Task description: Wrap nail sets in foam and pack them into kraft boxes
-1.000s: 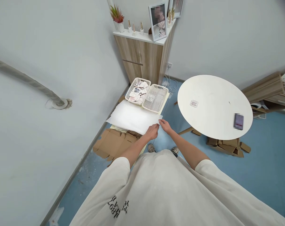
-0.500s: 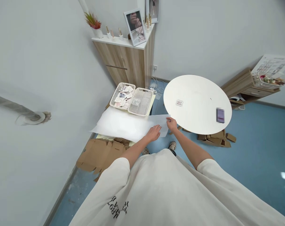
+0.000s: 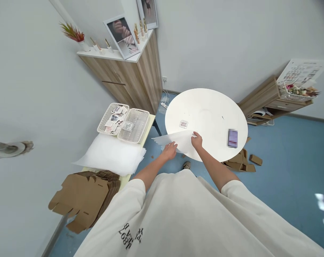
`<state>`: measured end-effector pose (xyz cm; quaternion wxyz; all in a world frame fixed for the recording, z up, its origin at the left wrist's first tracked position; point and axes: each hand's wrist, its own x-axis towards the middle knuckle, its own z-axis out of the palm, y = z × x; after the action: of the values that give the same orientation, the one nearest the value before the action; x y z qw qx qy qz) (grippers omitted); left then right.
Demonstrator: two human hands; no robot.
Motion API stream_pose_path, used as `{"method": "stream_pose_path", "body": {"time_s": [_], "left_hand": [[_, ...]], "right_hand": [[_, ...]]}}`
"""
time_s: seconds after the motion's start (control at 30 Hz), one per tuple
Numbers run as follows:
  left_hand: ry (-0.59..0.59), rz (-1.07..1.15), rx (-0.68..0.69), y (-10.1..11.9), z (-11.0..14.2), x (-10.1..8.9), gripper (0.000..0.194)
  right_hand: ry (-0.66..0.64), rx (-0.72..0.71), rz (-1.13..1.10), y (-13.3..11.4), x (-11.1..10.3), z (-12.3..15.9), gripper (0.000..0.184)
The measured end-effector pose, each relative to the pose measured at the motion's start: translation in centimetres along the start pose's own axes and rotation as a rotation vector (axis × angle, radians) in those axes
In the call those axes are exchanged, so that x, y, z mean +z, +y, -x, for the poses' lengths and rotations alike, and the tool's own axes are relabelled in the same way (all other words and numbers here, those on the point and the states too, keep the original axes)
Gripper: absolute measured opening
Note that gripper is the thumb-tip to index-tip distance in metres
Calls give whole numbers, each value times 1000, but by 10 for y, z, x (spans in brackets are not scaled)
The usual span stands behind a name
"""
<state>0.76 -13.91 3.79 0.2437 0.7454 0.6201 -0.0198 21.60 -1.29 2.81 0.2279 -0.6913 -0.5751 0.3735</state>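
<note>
A thin, translucent white foam sheet [image 3: 182, 139] is held in the air in front of me, partly over the near left edge of the round white table [image 3: 210, 107]. My right hand [image 3: 196, 140] pinches its right end between thumb and fingers. My left hand [image 3: 170, 150] is closed at the sheet's near edge, fingers on top; its thumb is hidden. To the left lies a stack of similar foam sheets [image 3: 111, 153] on a pale yellow table [image 3: 150, 125]. A small clear case [image 3: 183, 124] rests on the round table just beyond the held sheet.
Two white baskets [image 3: 133, 125] stand behind the stack, one with printed packets. Flattened cardboard boxes [image 3: 84, 196] are piled at the front left. A blurred purple item [image 3: 232, 138] sits on the round table. More cardboard [image 3: 239, 162] lies beneath it. A wooden cabinet [image 3: 146, 71] stands behind.
The held foam sheet has come off the stack and moved right, over the round table's edge. Both hands moved with it as my view turned right.
</note>
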Motion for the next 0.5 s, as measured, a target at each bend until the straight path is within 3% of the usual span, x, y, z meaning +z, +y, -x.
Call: {"method": "stream_pose_path", "body": {"time_s": [0.23, 0.4, 0.5], "left_hand": [[-58, -12, -54, 57, -69, 3, 55], [-142, -14, -48, 77, -92, 7, 55], [-182, -22, -46, 80, -101, 12, 56]], "right_hand": [[62, 242, -48, 57, -56, -66, 74], [-16, 338, -21, 86, -67, -78, 78], [-110, 295, 60, 95, -70, -73, 73]]}}
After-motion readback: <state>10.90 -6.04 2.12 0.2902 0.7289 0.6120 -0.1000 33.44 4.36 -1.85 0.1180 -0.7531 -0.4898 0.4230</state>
